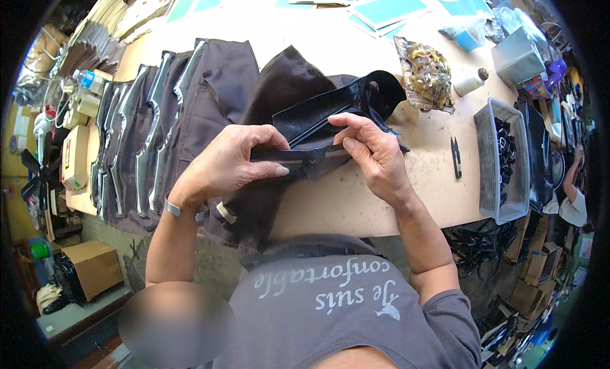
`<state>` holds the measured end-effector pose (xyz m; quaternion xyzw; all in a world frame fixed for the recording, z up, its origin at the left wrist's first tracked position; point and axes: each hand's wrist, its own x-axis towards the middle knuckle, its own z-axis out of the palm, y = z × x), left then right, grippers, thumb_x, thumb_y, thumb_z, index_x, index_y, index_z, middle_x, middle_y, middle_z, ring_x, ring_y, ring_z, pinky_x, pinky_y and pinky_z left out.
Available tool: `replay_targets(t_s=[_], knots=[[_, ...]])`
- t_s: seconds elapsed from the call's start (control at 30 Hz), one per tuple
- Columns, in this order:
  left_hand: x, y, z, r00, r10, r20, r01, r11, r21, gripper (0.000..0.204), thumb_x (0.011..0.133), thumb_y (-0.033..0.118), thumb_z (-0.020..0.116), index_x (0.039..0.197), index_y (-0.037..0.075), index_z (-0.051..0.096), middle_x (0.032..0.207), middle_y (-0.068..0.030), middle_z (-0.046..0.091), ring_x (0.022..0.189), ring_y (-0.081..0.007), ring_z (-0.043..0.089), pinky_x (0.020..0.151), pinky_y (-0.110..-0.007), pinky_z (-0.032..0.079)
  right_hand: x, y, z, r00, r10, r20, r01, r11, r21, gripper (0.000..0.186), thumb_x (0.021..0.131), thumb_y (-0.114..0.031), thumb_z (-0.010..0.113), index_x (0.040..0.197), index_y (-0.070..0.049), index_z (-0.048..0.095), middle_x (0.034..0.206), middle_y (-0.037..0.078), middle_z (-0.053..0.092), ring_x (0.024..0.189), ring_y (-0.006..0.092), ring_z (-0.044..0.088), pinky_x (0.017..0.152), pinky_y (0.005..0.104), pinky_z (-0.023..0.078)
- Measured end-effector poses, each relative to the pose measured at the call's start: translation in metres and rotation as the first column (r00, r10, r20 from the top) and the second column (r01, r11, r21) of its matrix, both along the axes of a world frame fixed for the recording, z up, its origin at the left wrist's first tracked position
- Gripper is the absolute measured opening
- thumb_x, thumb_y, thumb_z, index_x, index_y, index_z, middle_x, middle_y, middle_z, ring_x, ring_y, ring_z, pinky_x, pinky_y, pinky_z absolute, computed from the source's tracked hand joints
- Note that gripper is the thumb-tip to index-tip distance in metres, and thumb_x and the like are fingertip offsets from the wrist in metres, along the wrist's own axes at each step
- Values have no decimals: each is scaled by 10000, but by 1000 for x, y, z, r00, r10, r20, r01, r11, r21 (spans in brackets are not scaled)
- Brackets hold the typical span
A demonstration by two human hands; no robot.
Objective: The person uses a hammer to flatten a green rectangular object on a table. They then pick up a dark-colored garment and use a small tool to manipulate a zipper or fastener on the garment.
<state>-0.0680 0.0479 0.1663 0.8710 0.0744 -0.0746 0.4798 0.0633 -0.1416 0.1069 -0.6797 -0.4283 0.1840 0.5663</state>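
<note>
The dark fabric piece [254,200] lies at the middle of the near edge of the worktop [426,178], its lower part draped over that edge. It is a dull brown-black cloth, softly creased, with a narrow band [310,157] across it showing a paler line along its length. A small cream tab [225,212] stands out near its lower left. The left hand [229,154] has thumb and fingers closed on the band's left part; the right hand [375,154] pinches its right end between thumb and fingers. Beyond the band lies a glossy black part [314,115], folded, with a rounded section at its right.

The left hand's fingertips are hidden behind the band, and the right hand covers the band's end. Black overlaps black here — where the glossy part joins the cloth, I cannot tell. At the left, the cloth's border against the stacked dark panels [219,76] is hard to make out.
</note>
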Motion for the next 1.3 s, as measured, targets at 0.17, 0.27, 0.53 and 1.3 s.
replay_targets(t_s=[0.17,0.27,0.53,1.3], knots=[[1,-6,-6,997,63,41,-63,998,-8,179,762,102,653,880,-18,590,737,-58,569,700,-113,516,648,-245,414,-4,5,5,1000,-11,-10,11,1000,-24,270,825,-10,499,1083,-66,554,759,66,617,693,178,572,720,276,381],[4,-16,-19,986,43,160,-54,996,64,113,789,81,610,841,-15,581,697,-87,565,653,-164,547,608,-273,436,-7,7,7,987,23,156,-19,1000,-23,268,817,-27,517,1079,-73,552,737,54,603,708,182,576,728,292,361],[7,-45,-50,944,50,327,-166,927,336,145,797,192,567,761,53,550,722,-98,568,676,-280,564,612,-370,420,-17,8,-10,984,33,175,-37,999,20,367,795,-19,566,1151,-96,514,723,49,589,655,203,541,706,297,366],[-20,12,-41,796,304,524,-512,800,314,110,755,131,637,718,50,573,665,-34,532,630,-193,487,647,-291,332,-2,49,-4,969,9,247,1,999,-38,325,831,-3,507,1149,-72,509,794,60,612,734,179,545,763,288,376]])
